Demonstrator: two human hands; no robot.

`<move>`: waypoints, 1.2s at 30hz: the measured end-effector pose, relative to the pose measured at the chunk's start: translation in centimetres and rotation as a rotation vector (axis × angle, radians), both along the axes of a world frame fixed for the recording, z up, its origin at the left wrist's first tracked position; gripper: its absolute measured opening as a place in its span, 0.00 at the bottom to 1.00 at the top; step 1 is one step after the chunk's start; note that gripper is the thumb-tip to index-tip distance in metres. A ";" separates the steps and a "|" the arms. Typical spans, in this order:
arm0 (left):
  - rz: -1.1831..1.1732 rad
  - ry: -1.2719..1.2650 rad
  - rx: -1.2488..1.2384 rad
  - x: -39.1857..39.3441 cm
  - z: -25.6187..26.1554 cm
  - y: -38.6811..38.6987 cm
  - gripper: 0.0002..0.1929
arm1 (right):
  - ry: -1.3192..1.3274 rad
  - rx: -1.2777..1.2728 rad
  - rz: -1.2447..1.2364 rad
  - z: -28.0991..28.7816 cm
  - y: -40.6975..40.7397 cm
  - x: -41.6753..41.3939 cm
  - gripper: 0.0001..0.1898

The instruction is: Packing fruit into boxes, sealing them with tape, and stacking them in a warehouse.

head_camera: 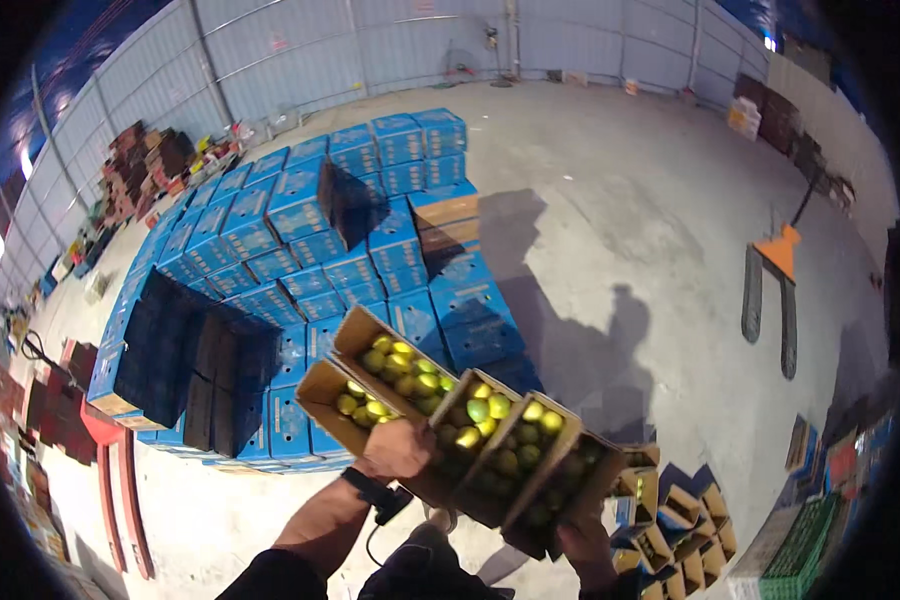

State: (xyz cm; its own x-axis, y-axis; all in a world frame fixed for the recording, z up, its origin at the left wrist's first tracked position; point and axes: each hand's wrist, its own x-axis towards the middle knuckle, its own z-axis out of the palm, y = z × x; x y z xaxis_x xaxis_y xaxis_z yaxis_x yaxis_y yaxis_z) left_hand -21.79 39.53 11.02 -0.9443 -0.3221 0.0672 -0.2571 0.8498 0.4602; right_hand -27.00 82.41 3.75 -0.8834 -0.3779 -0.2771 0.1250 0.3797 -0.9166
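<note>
Several open cardboard boxes [487,427] of green-yellow round fruit lie side by side in a tilted row before me. My left hand [397,448] is closed on the near edge of the boxes at the left, with a strapped device on the wrist. My right hand [586,536], in shadow, is at the lower right end of the row, its fingers against the cardboard. Beyond the fruit boxes stands a large stepped stack of blue cartons [296,217], some with their dark sides towards me.
An orange pallet jack [780,251] stands on the floor at right; red forks [124,495] lie lower left. More open cardboard boxes [675,525] are at lower right, near green plastic crates [802,536]. A metal sheet wall [420,45] bounds the yard.
</note>
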 end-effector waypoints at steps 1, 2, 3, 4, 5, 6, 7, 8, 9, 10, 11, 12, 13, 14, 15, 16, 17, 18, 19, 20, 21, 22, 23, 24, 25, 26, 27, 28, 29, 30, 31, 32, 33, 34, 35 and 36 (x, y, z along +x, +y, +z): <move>0.077 -0.008 0.007 -0.9 -0.1 -2.9 0.14 | -0.048 -0.036 0.027 -1.6 -2.7 -2.5 0.15; 0.067 0.067 -0.004 -1.4 0.4 -5.5 0.13 | 0.047 0.134 0.138 -2.2 -6.1 -5.3 0.17; 0.063 0.133 -0.013 -1.3 0.8 -8.1 0.13 | 0.134 0.307 0.252 -2.3 -9.8 -7.5 0.20; 0.142 0.033 -0.034 0.0 -1.5 -12.8 0.12 | 0.125 0.407 0.356 -0.9 -14.0 -8.2 0.21; 0.253 -0.023 0.032 -0.6 -0.9 -14.3 0.13 | 0.120 0.542 0.440 0.4 -16.9 -9.4 0.21; 0.246 -0.066 -0.019 0.8 -2.4 -17.8 0.14 | 0.035 0.589 0.505 2.9 -21.7 -10.2 0.20; 0.228 -0.094 -0.074 1.3 -3.6 -21.1 0.16 | 0.041 0.568 0.554 2.7 -24.5 -11.2 0.20; 0.299 -0.143 -0.017 0.1 -3.2 -22.4 0.17 | 0.044 0.566 0.588 2.4 -26.7 -12.6 0.20; 0.359 -0.195 0.042 -1.3 -2.2 -23.3 0.18 | 0.121 0.498 0.613 -1.0 -27.2 -13.4 0.22; 0.393 -0.238 0.109 -1.3 -2.3 -25.0 0.19 | 0.109 0.466 0.643 -2.7 -28.6 -13.3 0.23; 0.436 -0.279 0.118 -1.0 -3.9 -26.3 0.19 | 0.096 0.436 0.672 -4.5 -29.9 -13.2 0.25; 0.487 -0.315 0.121 -0.7 -6.4 -27.4 0.19 | 0.016 0.455 0.685 -5.4 -31.7 -12.8 0.26; 0.541 -0.343 0.117 -0.4 -8.5 -28.8 0.19 | -0.055 0.467 0.697 -5.7 -33.5 -13.0 0.28; 0.585 -0.347 0.180 0.5 -10.3 -30.0 0.20 | -0.111 0.436 0.684 -5.6 -34.6 -13.4 0.25; 0.606 -0.383 0.137 0.8 -11.3 -30.9 0.21 | -0.175 0.413 0.668 -5.2 -35.0 -13.3 0.22; 0.611 -0.416 0.102 0.3 -11.9 -31.1 0.22 | -0.237 0.400 0.638 -4.6 -34.5 -13.6 0.19; 0.617 -0.448 0.066 0.0 -12.3 -31.2 0.24 | -0.234 0.326 0.611 -6.8 -33.1 -14.1 0.21; 0.652 -0.663 0.246 -4.5 -9.4 -29.2 0.34 | -0.227 0.291 0.537 -8.4 -30.1 -15.5 0.22; 0.698 -0.560 0.119 -5.7 -7.6 -27.0 0.36 | -0.218 0.228 0.497 -10.2 -28.0 -16.4 0.24; 0.772 -0.466 -0.028 -5.3 -5.6 -25.7 0.38 | -0.366 0.184 0.486 -9.6 -27.5 -17.5 0.31; 0.836 -0.374 -0.179 -4.7 -3.9 -24.5 0.41 | -0.517 0.141 0.471 -7.3 -28.0 -18.2 0.37; 0.848 -0.331 -0.168 -4.0 -2.2 -23.3 0.47 | -0.417 0.146 0.529 -4.1 -29.2 -19.3 0.31; 0.774 -0.111 -0.294 -3.5 -1.5 -21.4 0.45 | -0.310 0.153 0.578 -0.8 -30.2 -20.4 0.25; 0.654 -0.146 -0.119 -4.5 -0.4 -19.0 0.44 | -0.266 0.105 0.570 -1.2 -28.8 -22.2 0.24; 0.546 -0.188 0.048 -5.2 0.3 -16.5 0.43 | -0.230 0.052 0.579 -0.7 -28.2 -23.8 0.22; 0.390 -0.112 0.162 -6.0 -0.3 -13.7 0.40 | -0.201 0.014 0.564 -0.4 -27.6 -25.1 0.22; 0.232 -0.028 0.275 -6.9 -0.9 -10.4 0.37 | -0.159 0.056 0.564 -0.7 -26.6 -27.0 0.22; 0.199 -0.075 0.147 -8.0 -2.1 -6.9 0.34 | -0.117 0.088 0.567 -1.6 -26.1 -29.0 0.23; 0.164 -0.132 0.013 -9.2 -3.2 -4.5 0.31 | -0.083 0.109 0.569 -2.3 -26.0 -30.4 0.24; 0.201 -0.244 0.000 -10.2 -3.4 -3.2 0.28 | -0.118 0.181 0.573 -0.7 -26.7 -31.8 0.30; 0.239 -0.356 -0.011 -11.0 -3.6 -2.0 0.25 | -0.188 0.181 0.573 -0.1 -27.0 -32.7 0.29; 0.273 -0.449 -0.018 -12.0 -4.0 -1.2 0.22 | -0.239 0.189 0.568 0.6 -27.1 -34.2 0.29; 0.316 -0.427 0.026 -12.3 -5.5 -0.9 0.20 | -0.288 0.198 0.571 1.1 -27.4 -35.5 0.28; 0.359 -0.404 0.068 -12.1 -7.4 -1.1 0.19 | -0.291 0.114 0.600 1.4 -27.6 -36.5 0.27; 0.390 -0.377 0.117 -12.4 -8.6 -0.7 0.18 | -0.272 0.112 0.618 1.0 -27.2 -37.8 0.27; 0.387 -0.374 0.136 -13.5 -7.8 -0.7 0.15 | -0.257 0.113 0.628 -0.1 -26.9 -39.1 0.26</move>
State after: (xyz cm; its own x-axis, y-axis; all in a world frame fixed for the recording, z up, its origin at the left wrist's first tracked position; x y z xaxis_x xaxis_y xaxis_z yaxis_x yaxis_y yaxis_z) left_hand -35.29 38.80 3.22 -0.7066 -0.6330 -0.3163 -0.7059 0.5999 0.3766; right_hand -66.12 55.54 3.64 -0.4070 -0.7537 -0.5161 0.0578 0.5426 -0.8380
